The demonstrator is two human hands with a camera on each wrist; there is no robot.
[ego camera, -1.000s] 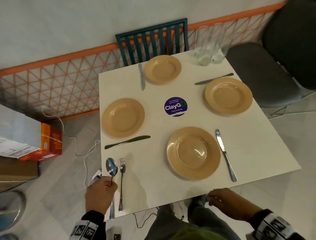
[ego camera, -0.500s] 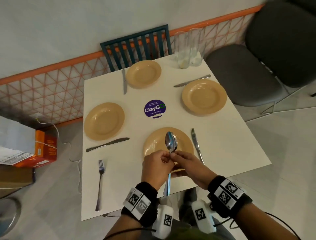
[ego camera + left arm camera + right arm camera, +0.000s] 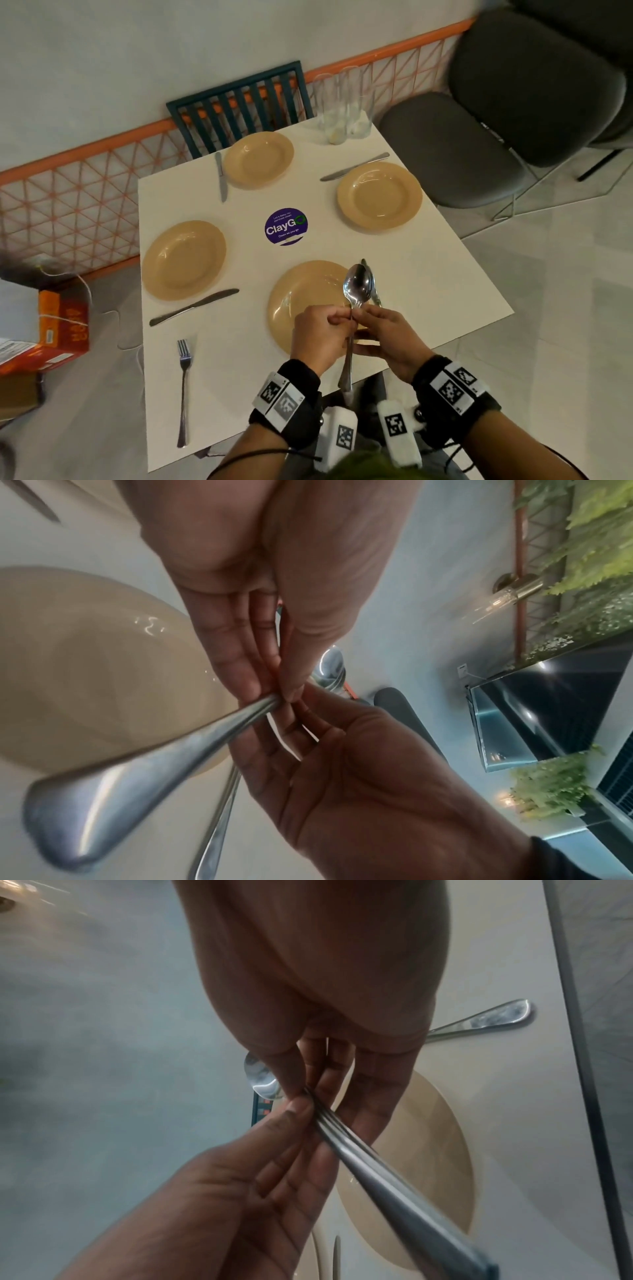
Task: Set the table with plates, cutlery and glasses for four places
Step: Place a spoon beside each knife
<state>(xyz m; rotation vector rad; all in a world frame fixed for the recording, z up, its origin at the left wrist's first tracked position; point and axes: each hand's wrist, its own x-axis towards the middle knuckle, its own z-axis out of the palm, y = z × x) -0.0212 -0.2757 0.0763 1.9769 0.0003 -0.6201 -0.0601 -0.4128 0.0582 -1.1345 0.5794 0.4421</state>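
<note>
Over the near tan plate point(image 3: 298, 301) both hands hold a bundle of spoons point(image 3: 358, 287) upright, bowls up and slightly fanned. My left hand point(image 3: 337, 318) pinches the handles point(image 3: 137, 772) between thumb and fingers. My right hand point(image 3: 368, 315) pinches the same handles point(image 3: 377, 1177) from the other side. Three more tan plates point(image 3: 184, 260), point(image 3: 258, 159), point(image 3: 379, 195) lie on the white table point(image 3: 445, 274), each with a knife point(image 3: 193, 306) beside it. The near plate's knife point(image 3: 493, 1020) is mostly hidden behind the spoons. A fork point(image 3: 184, 387) lies at the near left.
Several empty glasses point(image 3: 342, 113) stand bunched at the table's far right corner. A purple round sticker point(image 3: 286, 226) marks the table's middle. A teal slatted chair point(image 3: 239, 102) stands at the far side, a grey padded chair point(image 3: 479, 137) at the right. An orange box point(image 3: 61, 329) sits on the floor, left.
My left hand carried the spoons from beside the fork at the near left to above the near plate. My right hand rose from the table edge and took hold of the handles too.
</note>
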